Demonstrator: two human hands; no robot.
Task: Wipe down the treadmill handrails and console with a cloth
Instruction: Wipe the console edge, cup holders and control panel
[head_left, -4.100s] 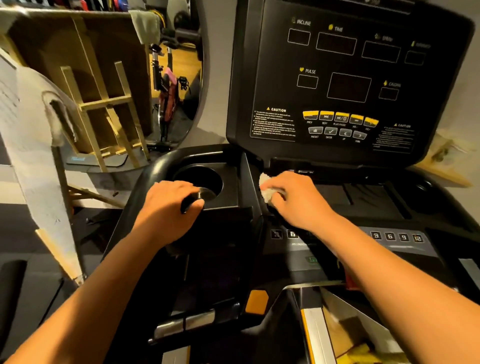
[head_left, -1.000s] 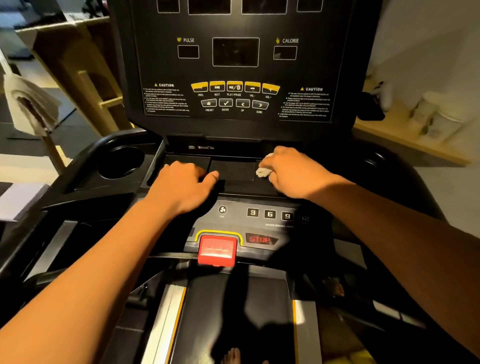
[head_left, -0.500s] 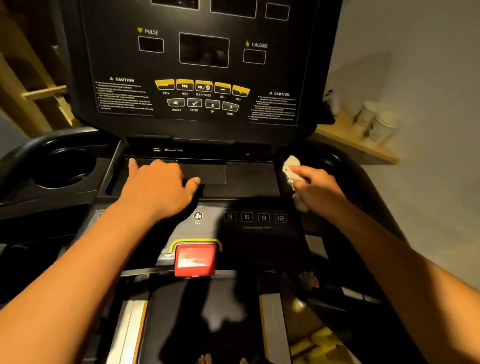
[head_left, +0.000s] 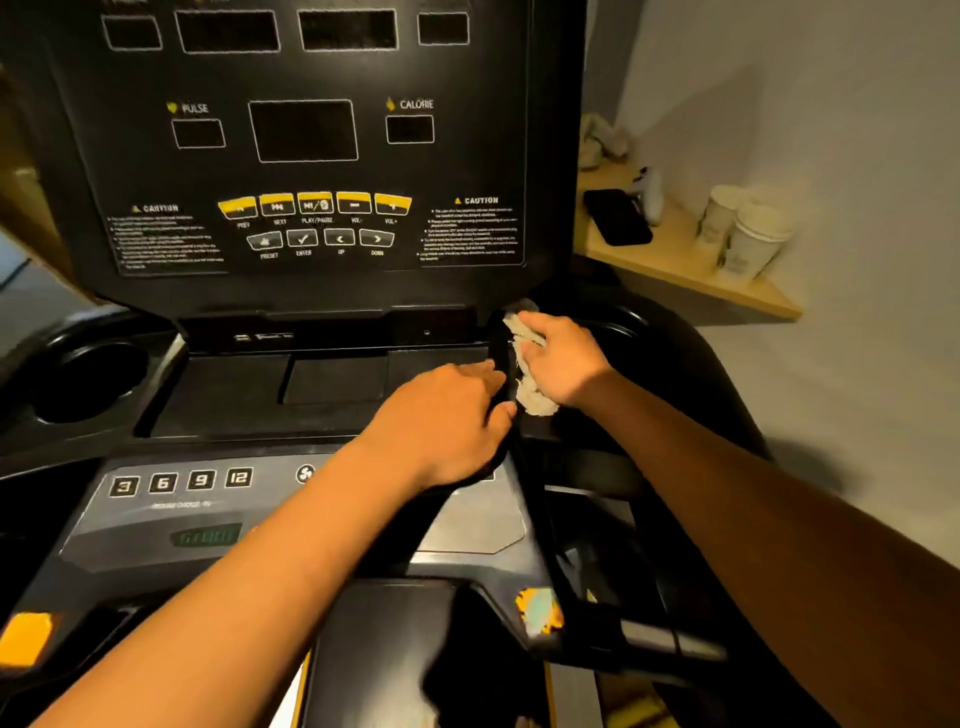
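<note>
You're holding the cloth (head_left: 531, 399) to the console's (head_left: 311, 296) right edge.
Your right hand (head_left: 566, 364) is clutching it there; your left hand (head_left: 441, 421) is gripping the same edge just beside.

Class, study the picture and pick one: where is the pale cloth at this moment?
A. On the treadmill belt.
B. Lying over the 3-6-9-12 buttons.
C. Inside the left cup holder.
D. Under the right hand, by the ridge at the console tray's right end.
D: the right hand holds the cloth against the black ridge beside the right cup holder.
</note>
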